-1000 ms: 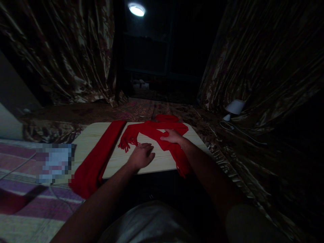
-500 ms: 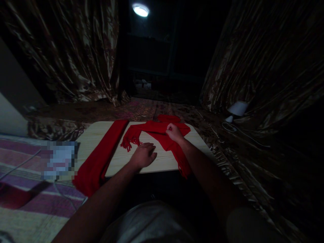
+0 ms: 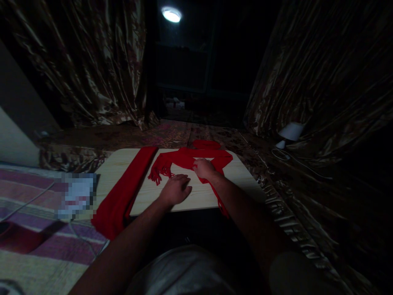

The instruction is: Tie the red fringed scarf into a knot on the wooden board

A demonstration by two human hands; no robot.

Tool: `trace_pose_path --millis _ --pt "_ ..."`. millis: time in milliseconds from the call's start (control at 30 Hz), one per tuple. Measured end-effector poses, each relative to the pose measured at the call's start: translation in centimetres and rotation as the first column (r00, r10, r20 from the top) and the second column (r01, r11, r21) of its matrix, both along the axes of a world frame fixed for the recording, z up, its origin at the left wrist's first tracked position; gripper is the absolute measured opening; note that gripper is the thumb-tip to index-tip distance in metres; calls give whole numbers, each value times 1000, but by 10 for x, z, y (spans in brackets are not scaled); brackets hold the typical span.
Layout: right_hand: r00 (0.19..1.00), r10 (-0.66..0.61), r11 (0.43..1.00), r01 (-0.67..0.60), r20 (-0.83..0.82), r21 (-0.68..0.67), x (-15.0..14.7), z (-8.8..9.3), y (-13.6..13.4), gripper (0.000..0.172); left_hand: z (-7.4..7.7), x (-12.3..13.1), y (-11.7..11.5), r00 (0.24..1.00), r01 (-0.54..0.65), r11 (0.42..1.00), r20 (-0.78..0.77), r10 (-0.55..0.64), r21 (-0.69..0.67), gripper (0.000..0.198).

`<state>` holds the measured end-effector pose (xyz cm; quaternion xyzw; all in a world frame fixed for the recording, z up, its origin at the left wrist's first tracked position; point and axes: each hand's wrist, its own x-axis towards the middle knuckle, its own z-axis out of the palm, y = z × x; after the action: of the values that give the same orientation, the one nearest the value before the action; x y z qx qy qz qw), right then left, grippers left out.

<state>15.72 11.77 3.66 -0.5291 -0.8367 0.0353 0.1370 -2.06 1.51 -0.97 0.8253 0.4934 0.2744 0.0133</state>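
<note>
A red fringed scarf (image 3: 184, 157) lies bent over itself on a pale wooden table (image 3: 193, 200). One fringed end points left; the other hangs past the front edge at the right, partly behind my right arm. My right hand (image 3: 205, 169) is closed on the scarf near its crossing, its fingertips partly hidden. To the left, my left hand (image 3: 175, 189) rests on the wood with fingers stretched out, holding nothing, just below the left fringe. A long folded red cloth (image 3: 132, 184) runs down the table's left side and drapes over the front edge.
Behind the table's far edge sits a red bundle (image 3: 206, 144). A small white lamp (image 3: 291, 131) with a cord stands on the right. Patterned curtains (image 3: 107, 73) flank a dark window. At left, a striped cover (image 3: 37, 205) carries a blurred-out item and cables.
My right hand has moved left and toward me, drawing part of the scarf along, and bare wood now shows between its layers. My left hand stays in place. The view has shifted slightly.
</note>
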Motion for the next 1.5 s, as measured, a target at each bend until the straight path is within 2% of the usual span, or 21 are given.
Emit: trace_pose_path --millis 67,133,200,333,400,467,533,567,633,733,833,867,933,1000,1067,1133,1200,1267,1333,1433,1500 --pt "984 -64 998 64 -166 0 0 0 4 23 0 0 1 1000 0 1000 5 0 5 43" --pt "914 -106 993 119 -393 8 3 2 10 24 -1 0 2 1000 7 1000 10 -7 13 43" --pt "763 -128 983 181 -633 21 11 5 20 25 -2 0 2 1000 12 1000 14 -12 17 42" --pt "315 -104 923 385 -943 27 38 14 39 37 -1 0 2 1000 7 1000 21 -7 4 43" --pt "193 -127 871 491 -973 -16 52 17 44 42 0 0 1 1000 2 1000 17 -2 -7 43" --pt "155 -176 830 555 -972 -62 61 18 44 41 1 0 1 1000 -4 1000 12 4 -11 43" --pt "204 -247 811 579 -947 -87 63 16 38 38 1 0 1 1000 -2 1000 14 2 -13 42" --pt "268 -284 809 582 -921 -81 62 14 33 40 1 0 1 1000 0 1000 17 0 -13 42" --pt "470 -322 836 548 -822 -14 53 11 22 50 0 0 1 1000 4 1000 26 -3 -14 42" --pt "810 -176 954 281 -560 107 34 9 5 62 -2 -1 2 999 -5 1000 34 6 -19 42" --pt "976 40 999 -35 -216 26 18 8 -9 71 -3 -1 3 999 -2 1000 43 3 -29 42" --pt "989 83 996 -85 -121 -14 13 7 -12 69 -3 -2 3 999 0 999 47 2 -32 42" --pt "994 111 993 -112 -22 -43 6 5 -16 48 -2 -2 3 999 0 999 52 2 -38 42" --pt "996 65 998 -65 -59 -8 2 4 -15 23 -1 -2 2 999 6 999 53 -4 -34 43" --pt "977 -40 998 50 -208 45 3 6 -10 21 0 -1 2 998 18 1000 54 -17 -21 42" --pt "903 -166 973 214 -395 80 11 12 -3 24 1 -1 1 998 24 1000 58 -23 -12 41" --pt "781 -265 917 385 -566 101 26 22 5 26 1 -1 1 998 24 1000 59 -24 -3 40" --pt "649 -297 841 526 -700 131 49 35 11 28 1 -1 1 998 30 1000 52 -30 11 40" --pt "571 -243 768 607 -784 204 75 48 12 33 1 -1 1 999 31 999 44 -32 20 41" --pt "628 -147 679 626 -764 383 115 62 5 46 1 -1 1 999 27 999 41 -27 21 41" --pt "719 -194 676 591 -668 440 135 64 -4 49 1 -1 1 999 24 1000 43 -25 19 42"
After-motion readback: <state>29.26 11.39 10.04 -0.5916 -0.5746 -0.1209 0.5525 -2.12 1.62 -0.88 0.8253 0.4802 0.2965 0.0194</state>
